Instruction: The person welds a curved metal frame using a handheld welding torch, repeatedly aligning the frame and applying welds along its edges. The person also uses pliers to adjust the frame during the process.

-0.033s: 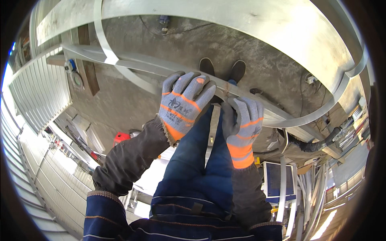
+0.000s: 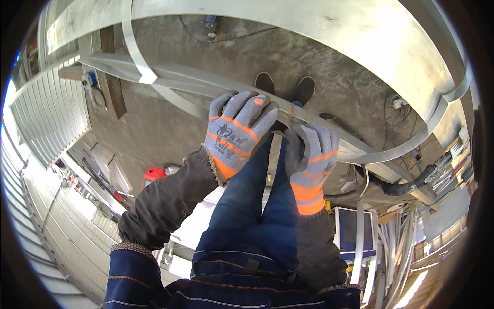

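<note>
Both my hands wear grey work gloves with orange bands. A long, flat, curved metal strip (image 2: pixel 172 98) runs in from the left to my left hand (image 2: pixel 234 134) and comes out again beyond my right hand (image 2: pixel 313 167). The fingers of my left hand bend over the strip. My right hand is closed on it a short way to the right, thumb tucked inward. The gloves hide the exact grip points. Just beyond my hands, a straight metal bar (image 2: pixel 206 86) crosses from the upper left to the lower right.
A wide pale metal sheet (image 2: pixel 329 20) arches across the far side. My dark shoes (image 2: pixel 304 90) stand on the concrete floor beyond the bar. A blue tool (image 2: pixel 92 85) lies at left, near a corrugated panel (image 2: pixel 51 110). Metal offcuts (image 2: pixel 396 252) are piled at lower right.
</note>
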Demonstrator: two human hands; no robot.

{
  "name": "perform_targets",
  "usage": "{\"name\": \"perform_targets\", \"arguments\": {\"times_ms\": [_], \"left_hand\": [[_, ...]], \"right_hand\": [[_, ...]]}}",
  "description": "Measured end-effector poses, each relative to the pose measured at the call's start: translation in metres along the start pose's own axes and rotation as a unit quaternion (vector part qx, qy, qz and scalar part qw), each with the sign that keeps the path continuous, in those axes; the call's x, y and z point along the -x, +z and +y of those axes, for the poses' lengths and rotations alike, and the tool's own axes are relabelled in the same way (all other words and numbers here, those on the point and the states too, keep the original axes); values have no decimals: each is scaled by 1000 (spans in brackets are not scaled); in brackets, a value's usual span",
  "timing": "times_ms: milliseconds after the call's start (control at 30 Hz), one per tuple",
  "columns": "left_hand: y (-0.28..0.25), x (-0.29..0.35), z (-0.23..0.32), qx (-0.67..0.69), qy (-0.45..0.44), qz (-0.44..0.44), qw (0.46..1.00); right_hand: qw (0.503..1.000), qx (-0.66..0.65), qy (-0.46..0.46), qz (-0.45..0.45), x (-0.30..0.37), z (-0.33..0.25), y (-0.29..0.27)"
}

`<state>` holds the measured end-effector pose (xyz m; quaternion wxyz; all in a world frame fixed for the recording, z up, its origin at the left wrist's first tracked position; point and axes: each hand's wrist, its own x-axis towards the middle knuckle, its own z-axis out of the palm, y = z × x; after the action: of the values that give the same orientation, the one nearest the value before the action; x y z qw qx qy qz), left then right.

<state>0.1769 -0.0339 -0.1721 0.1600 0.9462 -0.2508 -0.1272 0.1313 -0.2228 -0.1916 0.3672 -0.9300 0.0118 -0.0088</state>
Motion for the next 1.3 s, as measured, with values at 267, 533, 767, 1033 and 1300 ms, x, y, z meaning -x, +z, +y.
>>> {"name": "perform_targets", "arguments": {"times_ms": [267, 533, 767, 1033, 1300], "left_hand": [[11, 12, 7, 14, -44, 40, 998], [14, 16, 18, 33, -81, 54, 995], [18, 20, 25, 60, -105, 38, 992], [16, 16, 30, 103, -137, 64, 983], [13, 13, 27, 137, -144, 57, 978]], "right_hand": [[1000, 31, 2, -2, 2, -3, 8], [999, 42, 2, -3, 4, -2, 10], [998, 53, 18, -11, 4, -2, 10], [997, 69, 20, -24, 5, -2, 11], [997, 75, 8, -28, 5, -1, 12]]}}
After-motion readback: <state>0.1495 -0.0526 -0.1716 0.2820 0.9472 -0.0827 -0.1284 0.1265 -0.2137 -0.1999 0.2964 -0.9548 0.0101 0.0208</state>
